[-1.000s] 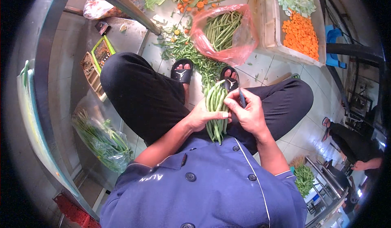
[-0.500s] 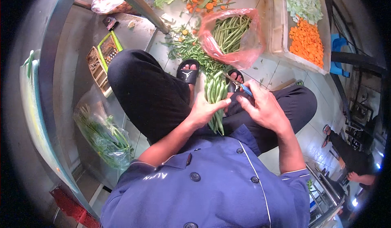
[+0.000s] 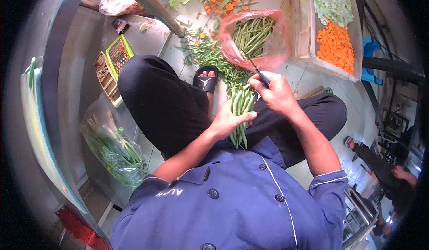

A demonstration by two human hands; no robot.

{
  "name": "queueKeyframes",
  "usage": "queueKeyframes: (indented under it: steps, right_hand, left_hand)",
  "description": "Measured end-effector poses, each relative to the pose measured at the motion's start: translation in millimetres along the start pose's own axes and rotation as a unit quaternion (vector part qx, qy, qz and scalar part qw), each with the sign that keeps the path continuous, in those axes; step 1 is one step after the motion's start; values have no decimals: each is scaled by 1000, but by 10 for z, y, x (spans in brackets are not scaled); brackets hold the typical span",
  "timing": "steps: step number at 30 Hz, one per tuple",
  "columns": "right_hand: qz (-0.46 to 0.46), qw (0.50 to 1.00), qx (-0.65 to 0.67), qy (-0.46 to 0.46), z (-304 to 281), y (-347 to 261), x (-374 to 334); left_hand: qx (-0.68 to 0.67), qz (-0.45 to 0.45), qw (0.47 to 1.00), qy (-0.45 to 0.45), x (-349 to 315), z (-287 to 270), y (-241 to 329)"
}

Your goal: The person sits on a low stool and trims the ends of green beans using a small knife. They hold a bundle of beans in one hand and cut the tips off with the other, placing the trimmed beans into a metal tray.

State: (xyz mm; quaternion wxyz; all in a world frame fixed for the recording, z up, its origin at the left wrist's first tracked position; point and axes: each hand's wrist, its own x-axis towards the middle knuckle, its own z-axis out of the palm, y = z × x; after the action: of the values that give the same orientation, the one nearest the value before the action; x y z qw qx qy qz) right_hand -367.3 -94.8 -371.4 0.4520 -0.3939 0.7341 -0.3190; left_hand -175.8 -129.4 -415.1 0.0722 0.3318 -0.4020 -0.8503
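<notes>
My left hand (image 3: 225, 121) is closed around a bundle of green beans (image 3: 242, 101), thumb across the front, over my lap. The beans stand lengthwise, their upper ends fanning out past my fingers. My right hand (image 3: 279, 94) grips a knife (image 3: 264, 78) by its dark handle, the thin blade pointing up and left toward the bag. Its fingertips are close to the beans' upper ends; I cannot tell whether they touch. Beyond my feet, a pink plastic bag (image 3: 284, 42) stands open with whole green beans (image 3: 254, 33) inside. Cut bean pieces (image 3: 208, 57) lie scattered on the floor.
A white crate (image 3: 304, 49) at the right holds orange carrot slices (image 3: 336, 46) and chopped cabbage (image 3: 331, 3). Carrot scraps (image 3: 229, 6) lie at the back. At the left are a green-edged grater (image 3: 118, 55) and a clear bag of greens (image 3: 117, 149). Another person (image 3: 380, 169) is at far right.
My right hand has moved up and in toward the beans' upper ends, and the knife blade now points farther up. My left hand keeps its hold. The person at far right has shifted.
</notes>
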Motion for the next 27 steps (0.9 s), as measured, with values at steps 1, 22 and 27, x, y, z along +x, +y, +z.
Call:
queueKeyframes:
  steps: [1, 22, 27]
  right_hand:
    - [-48, 998, -26, 15, -5, -4, -17]
    - [-65, 993, 91, 30, -275, -141, -220]
    - [-33, 955, 283, 83, -393, -257, -382]
  left_hand:
    - [-11, -14, 1000, -19, 7, -11, -24]
    - [-171, -84, 976, -103, -47, 10, -3]
    - [-90, -76, 990, -75, -36, 24, -14]
